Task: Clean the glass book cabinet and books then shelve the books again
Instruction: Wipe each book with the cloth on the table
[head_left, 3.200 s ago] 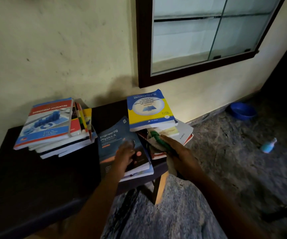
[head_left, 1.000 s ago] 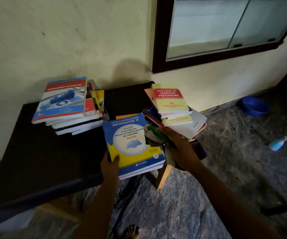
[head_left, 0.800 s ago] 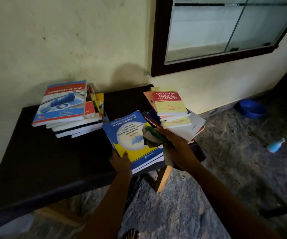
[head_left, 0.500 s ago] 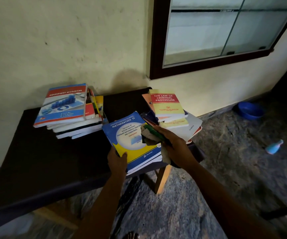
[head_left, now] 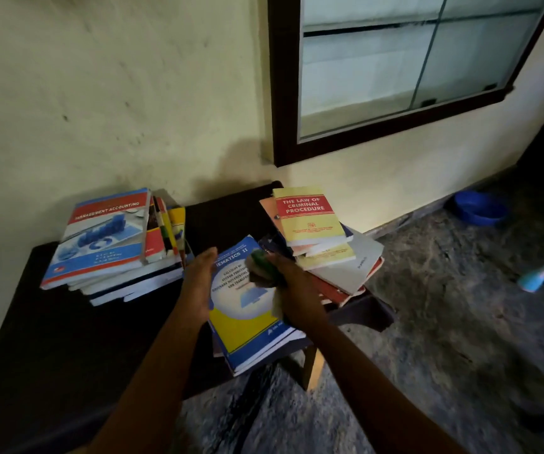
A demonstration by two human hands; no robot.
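Observation:
A blue and yellow Mathematics II book (head_left: 247, 319) lies on top of a small pile at the front edge of the dark table (head_left: 67, 339). My left hand (head_left: 198, 283) lies along its left edge with straight fingers. My right hand (head_left: 291, 290) grips a green and pale cloth (head_left: 259, 260) pressed on the book's cover. A pile topped by a yellow and red Law of Criminal Procedure book (head_left: 309, 216) stands just right. Another pile topped by Management Accounting (head_left: 103, 234) stands at the left. The glass cabinet (head_left: 395, 60) hangs on the wall above, its shelves bare.
A blue bowl (head_left: 480, 208) sits on the stone floor by the wall at the right. A pale blue bottle (head_left: 534, 278) lies on the floor further right. The table's wooden leg (head_left: 313, 368) shows under the front corner.
My left hand has slid from the book's near edge up along its left side. The cloth in my right hand has moved onto the cover. The book has turned a little on the pile.

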